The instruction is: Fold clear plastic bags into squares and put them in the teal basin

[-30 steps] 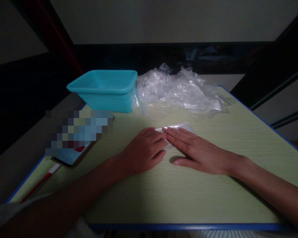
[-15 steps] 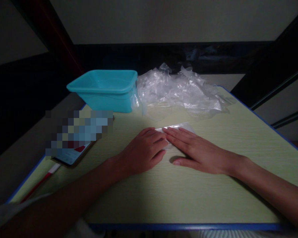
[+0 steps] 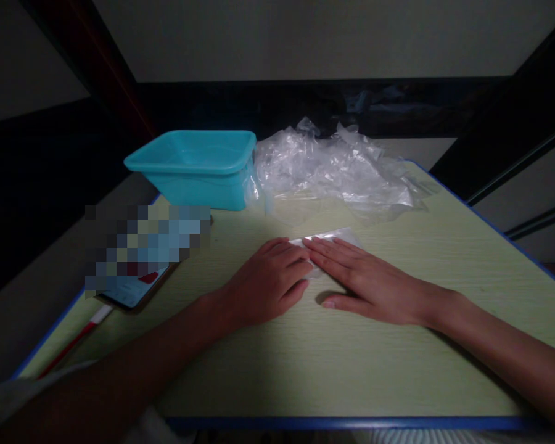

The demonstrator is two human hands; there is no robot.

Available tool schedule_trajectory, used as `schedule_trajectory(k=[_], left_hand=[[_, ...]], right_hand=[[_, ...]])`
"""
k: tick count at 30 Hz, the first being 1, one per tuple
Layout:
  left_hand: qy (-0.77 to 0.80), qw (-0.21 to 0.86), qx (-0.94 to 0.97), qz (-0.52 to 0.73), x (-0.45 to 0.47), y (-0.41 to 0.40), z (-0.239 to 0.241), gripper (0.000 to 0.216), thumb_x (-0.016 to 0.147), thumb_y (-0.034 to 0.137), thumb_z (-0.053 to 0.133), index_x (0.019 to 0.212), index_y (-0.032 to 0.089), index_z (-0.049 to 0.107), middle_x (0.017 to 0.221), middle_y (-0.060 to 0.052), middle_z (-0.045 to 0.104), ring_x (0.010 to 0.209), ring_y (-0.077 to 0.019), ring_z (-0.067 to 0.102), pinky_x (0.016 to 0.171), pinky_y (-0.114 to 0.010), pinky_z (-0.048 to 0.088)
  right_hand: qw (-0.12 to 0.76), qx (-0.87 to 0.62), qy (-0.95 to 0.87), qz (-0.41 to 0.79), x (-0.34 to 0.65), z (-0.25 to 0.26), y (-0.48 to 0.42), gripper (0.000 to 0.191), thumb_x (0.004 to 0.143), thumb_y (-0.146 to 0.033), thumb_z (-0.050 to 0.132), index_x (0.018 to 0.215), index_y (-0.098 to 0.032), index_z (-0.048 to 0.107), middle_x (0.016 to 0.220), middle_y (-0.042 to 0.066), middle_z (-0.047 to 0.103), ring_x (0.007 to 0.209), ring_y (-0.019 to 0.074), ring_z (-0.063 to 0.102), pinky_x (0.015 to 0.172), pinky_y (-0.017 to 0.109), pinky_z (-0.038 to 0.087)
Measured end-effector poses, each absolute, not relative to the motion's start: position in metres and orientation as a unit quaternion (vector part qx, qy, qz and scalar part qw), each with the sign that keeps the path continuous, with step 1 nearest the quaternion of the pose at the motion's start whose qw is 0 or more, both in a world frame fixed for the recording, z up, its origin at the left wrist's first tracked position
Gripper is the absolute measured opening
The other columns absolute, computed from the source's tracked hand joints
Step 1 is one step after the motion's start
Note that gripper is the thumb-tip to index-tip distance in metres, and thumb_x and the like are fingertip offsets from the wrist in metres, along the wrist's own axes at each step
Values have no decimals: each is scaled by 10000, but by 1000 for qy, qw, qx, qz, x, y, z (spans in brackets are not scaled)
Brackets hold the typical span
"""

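Note:
A folded clear plastic bag (image 3: 346, 235) lies flat on the table under both my hands, and they hide much of it. My left hand (image 3: 272, 280) is closed at the bag's left end, its fingers bent and pressed together over the plastic. From the right, my right hand (image 3: 356, 277) lies flat across the bag with fingers stretched out. Its thumb is spread toward me on the tabletop. The fingertips of the two hands meet near the bag's middle.
Crumpled clear plastic bags (image 3: 337, 169) are heaped at the back of the table (image 3: 351, 376). Left of them stands a turquoise plastic basin (image 3: 198, 188). A phone (image 3: 134, 293) with a blurred screen and a red cable (image 3: 74, 344) lie at the left.

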State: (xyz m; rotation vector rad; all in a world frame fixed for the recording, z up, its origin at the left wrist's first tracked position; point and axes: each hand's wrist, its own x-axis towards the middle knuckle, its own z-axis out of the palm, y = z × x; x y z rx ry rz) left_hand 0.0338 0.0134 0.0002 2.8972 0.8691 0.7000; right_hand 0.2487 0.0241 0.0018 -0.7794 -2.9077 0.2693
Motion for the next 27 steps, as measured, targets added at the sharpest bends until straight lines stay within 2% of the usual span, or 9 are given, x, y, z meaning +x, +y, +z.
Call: schedule_trajectory(k=[10, 19, 27], left_hand=[[279, 27, 934, 222, 34, 14, 0, 173, 880, 155, 464, 898, 116, 632, 935, -85, 626, 923, -202, 562, 949, -373, 397], [281, 33, 934, 218, 33, 14, 0, 156, 874, 143, 474, 878, 123, 629, 940, -80, 630, 903, -199, 566, 939, -376, 395], [285, 41, 933, 215, 34, 13, 1, 145, 872, 143, 479, 876, 130, 623, 942, -74, 631, 906, -190, 571, 945, -375, 394]], right_hand=[[50, -262, -960, 87, 249, 1, 22, 728, 931, -537, 308, 1413, 5, 248, 1474, 233, 218, 1381, 266, 179, 1104, 512, 196], [28, -322, -945, 54, 256, 2, 25, 835, 904, -618, 244, 1418, 40, 198, 1476, 253, 165, 1376, 297, 156, 1099, 524, 178], [33, -375, -925, 59, 266, -2, 30, 881, 873, -665, 268, 1440, 0, 157, 1469, 269, 154, 1376, 297, 111, 1093, 537, 163]])
